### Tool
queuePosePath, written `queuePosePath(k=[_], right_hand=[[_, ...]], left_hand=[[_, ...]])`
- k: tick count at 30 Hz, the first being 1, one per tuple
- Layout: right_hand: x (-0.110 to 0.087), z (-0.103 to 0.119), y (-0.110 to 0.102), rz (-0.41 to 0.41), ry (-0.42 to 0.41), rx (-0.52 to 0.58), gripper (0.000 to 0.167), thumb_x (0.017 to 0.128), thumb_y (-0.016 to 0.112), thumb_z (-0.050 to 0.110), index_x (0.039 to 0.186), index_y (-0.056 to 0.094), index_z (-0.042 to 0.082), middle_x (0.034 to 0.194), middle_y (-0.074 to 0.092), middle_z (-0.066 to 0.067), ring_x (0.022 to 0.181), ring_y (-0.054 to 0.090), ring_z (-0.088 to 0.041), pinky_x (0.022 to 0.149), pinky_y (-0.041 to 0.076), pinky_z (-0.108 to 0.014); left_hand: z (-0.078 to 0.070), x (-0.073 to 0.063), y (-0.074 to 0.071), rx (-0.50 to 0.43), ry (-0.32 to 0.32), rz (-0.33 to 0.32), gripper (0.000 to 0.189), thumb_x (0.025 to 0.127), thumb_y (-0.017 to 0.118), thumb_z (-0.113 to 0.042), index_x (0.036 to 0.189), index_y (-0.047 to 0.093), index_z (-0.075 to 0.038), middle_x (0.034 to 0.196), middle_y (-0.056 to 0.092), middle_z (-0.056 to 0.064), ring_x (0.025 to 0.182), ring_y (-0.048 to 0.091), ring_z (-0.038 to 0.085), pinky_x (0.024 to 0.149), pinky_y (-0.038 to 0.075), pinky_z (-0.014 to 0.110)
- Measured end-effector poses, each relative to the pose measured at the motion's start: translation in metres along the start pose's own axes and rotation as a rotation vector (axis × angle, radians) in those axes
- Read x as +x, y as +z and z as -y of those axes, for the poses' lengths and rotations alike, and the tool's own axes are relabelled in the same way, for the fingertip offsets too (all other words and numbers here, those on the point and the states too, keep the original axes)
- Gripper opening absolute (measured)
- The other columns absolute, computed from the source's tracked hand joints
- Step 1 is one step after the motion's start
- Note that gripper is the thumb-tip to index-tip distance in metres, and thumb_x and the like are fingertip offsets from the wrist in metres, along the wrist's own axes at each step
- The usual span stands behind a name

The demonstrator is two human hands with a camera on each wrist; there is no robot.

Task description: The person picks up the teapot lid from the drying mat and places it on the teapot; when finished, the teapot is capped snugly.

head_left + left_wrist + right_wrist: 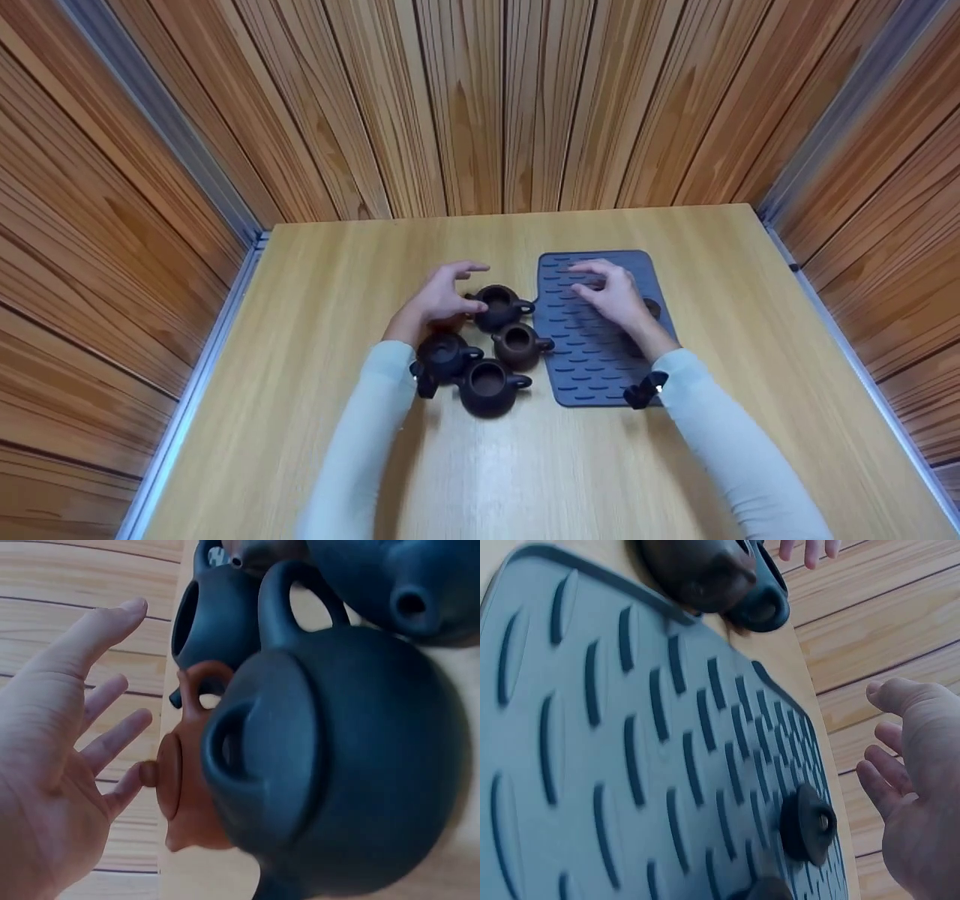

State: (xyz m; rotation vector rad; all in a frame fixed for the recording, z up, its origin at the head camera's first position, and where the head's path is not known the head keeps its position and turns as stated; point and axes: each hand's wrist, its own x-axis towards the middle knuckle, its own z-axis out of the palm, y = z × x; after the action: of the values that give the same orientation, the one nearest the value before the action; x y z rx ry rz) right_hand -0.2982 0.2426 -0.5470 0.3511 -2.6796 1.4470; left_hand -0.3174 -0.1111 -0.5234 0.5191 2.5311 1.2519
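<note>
Teapots [486,397]: grouped left of mat [581,360]; lids [281,731] best lifted by knobs.
Left hand [444,295]: spread wide, unloaded.
Right hand [616,296]: loosely curved, unloaded.

A pale wooden table [315,300] carried a grey mat [585,352], nearer the right edge than the left. Between the mat and the left edge stood, close together, an orange-brown teapot [193,795], a lidded black teapot [442,357], a brown teapot [517,357] and two open black teapots [489,403].
</note>
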Motion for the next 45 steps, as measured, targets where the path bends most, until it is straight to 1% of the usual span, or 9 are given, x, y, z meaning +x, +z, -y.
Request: queuePosePath(k=[7,10,13,21,28,33,39,42,45], right_hand=[[-0.006,-0.012,-0.015,-0.01,0.003,0.001,0.034,0.106,0.075,0.002,0.14,0.076,-0.001,0.151,0.07,-0.025,0.149,0.061,-0.044,0.126,0.049,-0.062],[-0.008,-0.017,-0.018,-0.011,0.012,0.012,0.034,0.106,0.074,0.002,0.14,0.074,-0.004,0.151,0.069,-0.027,0.149,0.06,-0.046,0.126,0.05,-0.062],[-0.011,-0.022,-0.02,-0.021,0.035,-0.007,0.035,0.106,0.075,0.003,0.141,0.074,-0.003,0.152,0.069,-0.026,0.149,0.061,-0.045,0.125,0.05,-0.063],[-0.018,-0.034,-0.021,-0.033,0.052,-0.041,0.036,0.105,0.077,0.004,0.14,0.075,-0.001,0.149,0.072,-0.026,0.148,0.061,-0.046,0.126,0.046,-0.063],[-0.023,-0.041,-0.02,-0.019,0.08,-0.03,0.037,0.105,0.077,0.004,0.141,0.075,-0.001,0.15,0.071,-0.028,0.15,0.059,-0.048,0.129,0.043,-0.063],[-0.025,-0.043,-0.02,-0.01,0.099,-0.032,0.037,0.105,0.076,0.004,0.142,0.075,0.0,0.149,0.07,-0.029,0.147,0.062,-0.049,0.126,0.047,-0.063],[-0.023,-0.044,-0.019,-0.002,0.104,-0.04,0.038,0.104,0.074,-0.001,0.142,0.075,0.001,0.15,0.069,-0.03,0.146,0.062,-0.049,0.124,0.049,-0.062],[-0.023,-0.044,-0.019,-0.004,0.107,-0.044,0.039,0.103,0.073,-0.004,0.141,0.075,0.001,0.15,0.07,-0.029,0.145,0.063,-0.046,0.121,0.052,-0.054],[-0.024,-0.045,-0.018,-0.009,0.1,-0.055,0.039,0.102,0.073,-0.006,0.14,0.076,0.0,0.148,0.071,-0.029,0.142,0.066,-0.044,0.111,0.056,-0.032]], left_hand=[[-0.004,0.003,0.009,0.06,-0.011,0.019,0.068,0.095,0.092,-0.018,0.158,0.066,-0.024,0.171,0.059,0.009,0.163,0.051,0.039,0.132,0.043,0.059],[-0.003,0.004,0.011,0.103,-0.019,0.016,0.07,0.094,0.093,-0.02,0.158,0.066,-0.023,0.171,0.059,0.011,0.161,0.054,0.038,0.132,0.044,0.057],[0.0,0.005,0.012,0.13,-0.03,0.012,0.071,0.093,0.094,-0.022,0.158,0.066,-0.022,0.17,0.06,0.011,0.158,0.057,0.037,0.129,0.047,0.056],[0.011,0.007,0.016,0.14,-0.029,0.001,0.072,0.092,0.095,-0.023,0.157,0.066,-0.019,0.167,0.064,0.007,0.149,0.067,0.037,0.123,0.053,0.054],[0.019,0.008,0.018,0.149,-0.047,-0.027,0.067,0.092,0.095,-0.023,0.154,0.07,-0.022,0.16,0.07,0.006,0.14,0.072,0.034,0.123,0.052,0.052],[0.019,0.009,0.018,0.131,-0.068,-0.03,0.065,0.092,0.096,-0.02,0.152,0.072,-0.022,0.158,0.072,0.005,0.14,0.073,0.032,0.124,0.051,0.05],[0.017,0.01,0.017,0.143,-0.098,-0.026,0.057,0.092,0.096,-0.022,0.146,0.077,-0.026,0.154,0.075,0.003,0.143,0.069,0.03,0.126,0.049,0.048],[0.016,0.01,0.017,0.141,-0.112,-0.026,0.055,0.092,0.096,-0.024,0.144,0.079,-0.028,0.154,0.075,0.002,0.143,0.069,0.029,0.125,0.05,0.047],[0.016,0.009,0.017,0.131,-0.127,-0.021,0.054,0.092,0.096,-0.024,0.144,0.078,-0.029,0.154,0.075,0.0,0.141,0.07,0.029,0.124,0.05,0.047]])
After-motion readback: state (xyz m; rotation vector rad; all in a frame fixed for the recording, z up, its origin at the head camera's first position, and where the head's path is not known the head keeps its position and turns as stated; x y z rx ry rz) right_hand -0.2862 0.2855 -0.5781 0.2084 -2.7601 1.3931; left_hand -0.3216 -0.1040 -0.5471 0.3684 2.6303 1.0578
